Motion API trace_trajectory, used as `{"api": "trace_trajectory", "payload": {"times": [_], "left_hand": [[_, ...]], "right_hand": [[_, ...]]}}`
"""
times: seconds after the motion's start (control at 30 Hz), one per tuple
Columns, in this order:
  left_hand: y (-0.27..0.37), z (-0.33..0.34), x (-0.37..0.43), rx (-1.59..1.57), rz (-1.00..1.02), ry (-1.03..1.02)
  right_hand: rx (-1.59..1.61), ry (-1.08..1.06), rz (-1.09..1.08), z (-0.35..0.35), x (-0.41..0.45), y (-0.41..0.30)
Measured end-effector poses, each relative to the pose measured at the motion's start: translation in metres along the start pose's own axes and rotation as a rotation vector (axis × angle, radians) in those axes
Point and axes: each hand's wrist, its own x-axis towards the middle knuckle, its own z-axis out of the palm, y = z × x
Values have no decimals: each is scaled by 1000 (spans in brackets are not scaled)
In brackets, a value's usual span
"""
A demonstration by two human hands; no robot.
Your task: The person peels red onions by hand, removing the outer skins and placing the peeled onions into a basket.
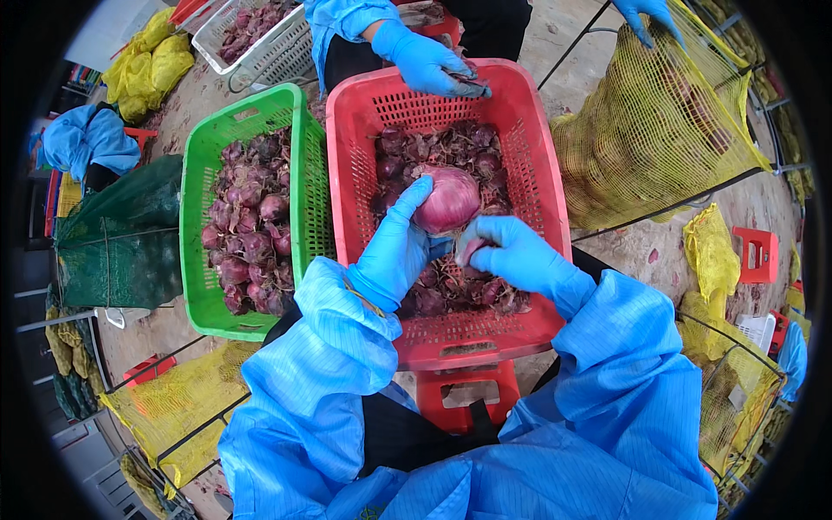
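Note:
My left hand (396, 250), in a blue glove, holds a large red onion (448, 199) above the red plastic basket (335, 162). Close to the onion's lower right, my right hand (510, 250), gloved too, has its fingers curled on a piece of reddish-purple onion skin (476, 250). Beneath both hands lie smaller red onions (484, 162) and loose skins inside the basket. A green plastic basket (299, 169) full of red onions (250, 247) stands against its left side. The palm side of my right hand is hidden.
A co-worker's gloved hand (435, 65) reaches over the basket's far rim; another gloved hand (650, 16) touches a yellow mesh sack (604, 156) on a metal frame. A red stool (432, 396) stands below the basket. A white crate (279, 52) and dark green netting (130, 240) are at left.

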Motion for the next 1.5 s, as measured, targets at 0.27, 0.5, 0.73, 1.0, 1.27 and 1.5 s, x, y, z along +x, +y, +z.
{"api": "trace_trajectory", "payload": {"times": [0.27,0.5,0.73,1.0,1.27,1.5], "left_hand": [[2,11,1,-216,88,-14],[8,3,-2,-137,227,-67],[0,10,-4,-69,259,-32],[-15,13,-1,128,413,154],[-21,8,4,210,467,288],[-25,6,4,348,487,289]], "right_hand": [[-878,-297,-133,-5,-12,6],[-528,244,-208,-7,-7,-12],[-503,550,-584,-7,4,-14],[-930,648,-580,4,1,-13],[-867,571,-445,4,3,-10],[-871,444,-324,4,1,-8]]}}
